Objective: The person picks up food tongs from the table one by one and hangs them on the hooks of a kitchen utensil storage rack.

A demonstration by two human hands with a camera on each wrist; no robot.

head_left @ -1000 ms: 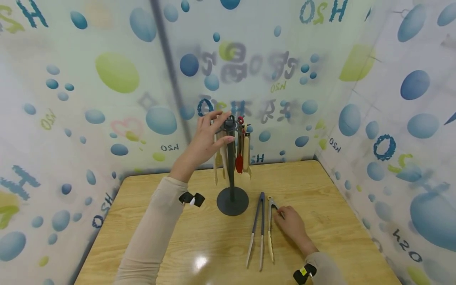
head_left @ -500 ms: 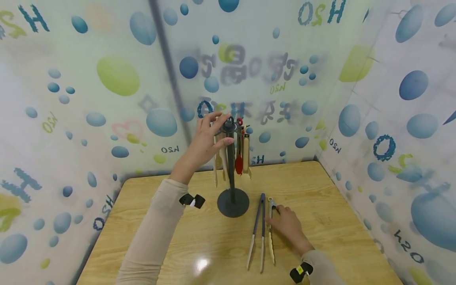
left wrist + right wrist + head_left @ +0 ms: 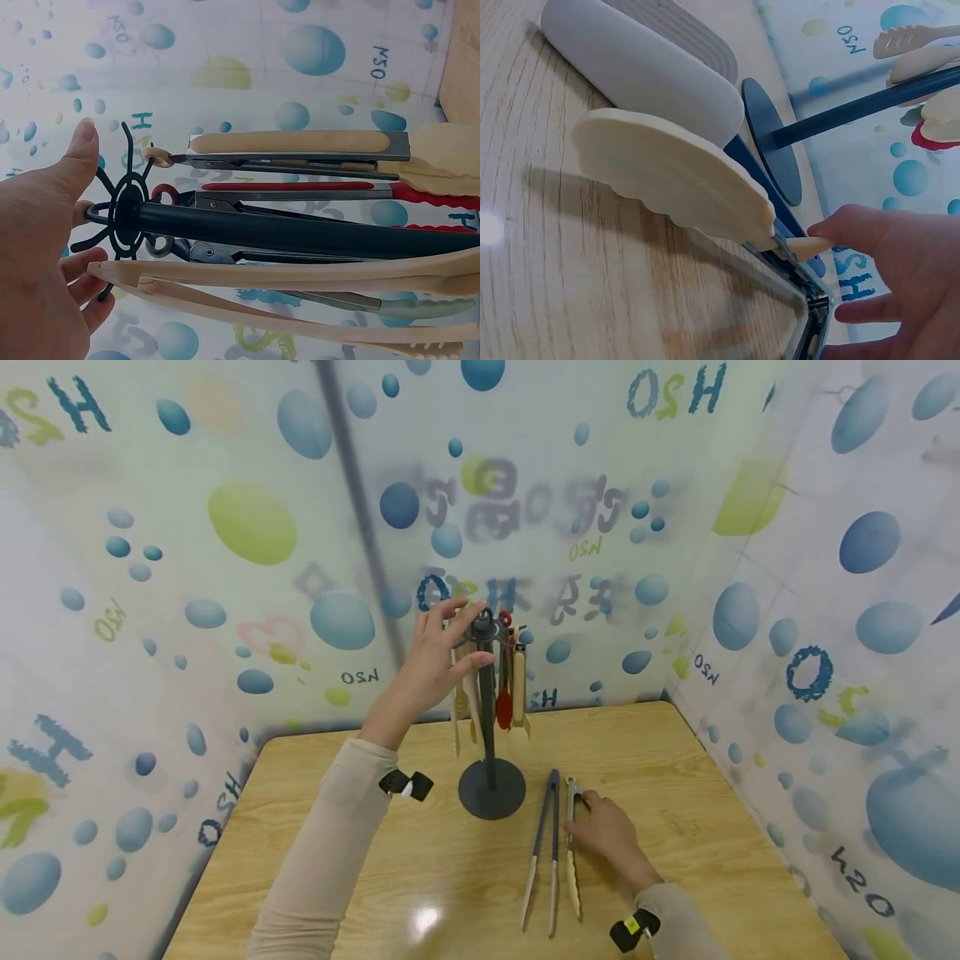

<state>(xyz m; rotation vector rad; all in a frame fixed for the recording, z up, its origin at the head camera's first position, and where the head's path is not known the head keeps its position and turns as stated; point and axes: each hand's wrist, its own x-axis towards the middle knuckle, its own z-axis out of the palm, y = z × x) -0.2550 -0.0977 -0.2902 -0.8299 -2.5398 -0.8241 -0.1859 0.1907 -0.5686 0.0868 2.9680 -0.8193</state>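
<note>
My left hand is at the top of a dark utensil stand, its fingers curled about the hook ring. Tongs hang there: a pale pair beside the left fingertips, a red-tipped pair and a beige-handled pair. Down on the table, my right hand grips spread beige-tipped tongs near their hinged end. The right thumb meets the beige handle; the other fingers are at the second arm, partly hidden. Left of them lie blue-handled tongs, with grey tips.
The stand's round base rests on the wooden table, behind the two pairs of lying tongs. Patterned curtains enclose the back and both sides, close to the table's edges.
My right hand has shifted slightly left, bringing its thumb to the near arm of the beige-tipped tongs. My left hand keeps its place at the stand's top.
</note>
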